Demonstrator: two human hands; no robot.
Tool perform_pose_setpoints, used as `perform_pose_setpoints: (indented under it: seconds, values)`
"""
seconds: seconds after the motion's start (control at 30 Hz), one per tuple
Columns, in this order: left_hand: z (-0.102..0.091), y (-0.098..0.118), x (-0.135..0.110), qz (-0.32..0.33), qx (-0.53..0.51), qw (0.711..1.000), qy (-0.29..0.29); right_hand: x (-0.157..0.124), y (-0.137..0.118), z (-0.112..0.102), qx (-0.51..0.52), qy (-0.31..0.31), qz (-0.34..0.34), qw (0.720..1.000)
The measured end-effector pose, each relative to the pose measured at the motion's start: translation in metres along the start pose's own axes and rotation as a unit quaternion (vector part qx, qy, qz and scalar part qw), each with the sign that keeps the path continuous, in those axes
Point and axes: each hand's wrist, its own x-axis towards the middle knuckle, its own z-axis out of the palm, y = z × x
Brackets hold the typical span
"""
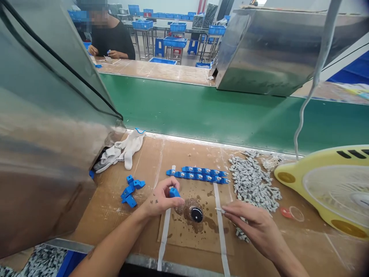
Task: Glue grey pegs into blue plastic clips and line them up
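My left hand (161, 198) pinches a small blue plastic block (173, 192) above the cardboard mat. Between the thumb and fingers of my right hand (250, 221) is a small light grey plastic piece (220, 210). A round black-topped container (196, 214) stands between the hands, with wet spots around it. Beyond it lie two rows of blue blocks (198, 176) with pale pieces set in them. Several loose blue blocks (131, 190) lie left of my left hand. A heap of grey pieces (253, 182) spreads behind and partly under my right hand.
White gloves (127, 150) lie beside a metal housing (43, 134) on the left. A yellow fan (331, 188) and hanging cable (301, 115) are at right. A green conveyor belt (184, 105) runs behind the bench. Across it, a person (112, 40) sits working.
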Motion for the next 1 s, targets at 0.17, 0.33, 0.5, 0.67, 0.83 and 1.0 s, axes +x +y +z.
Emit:
perform_pose_setpoints:
  seconds: [0.17, 0.33, 0.5, 0.67, 0.83, 1.0]
  values:
    - [0.002, 0.002, 0.002, -0.036, -0.022, 0.999, 0.014, 0.007, -0.019, 0.009, 0.014, -0.012, -0.003, 1.000]
    - [0.004, 0.005, 0.003, -0.032, -0.008, 0.999, 0.005, 0.013, -0.028, 0.011, -0.002, -0.055, -0.016, 0.998]
    - [0.003, 0.004, 0.002, -0.019, -0.040, 0.999, 0.001, 0.022, -0.038, 0.017, -0.044, -0.119, -0.036, 0.991]
    - [0.003, 0.005, 0.001, 0.010, -0.003, 1.000, -0.005, 0.025, -0.048, 0.021, -0.084, -0.160, -0.053, 0.982]
    - [0.005, 0.006, -0.001, 0.039, 0.123, 0.990, 0.050, 0.027, -0.050, 0.021, -0.088, -0.181, -0.033, 0.979]
    - [0.007, 0.007, -0.004, 0.134, 0.249, 0.959, 0.005, 0.030, -0.051, 0.010, -0.042, -0.144, -0.028, 0.988]
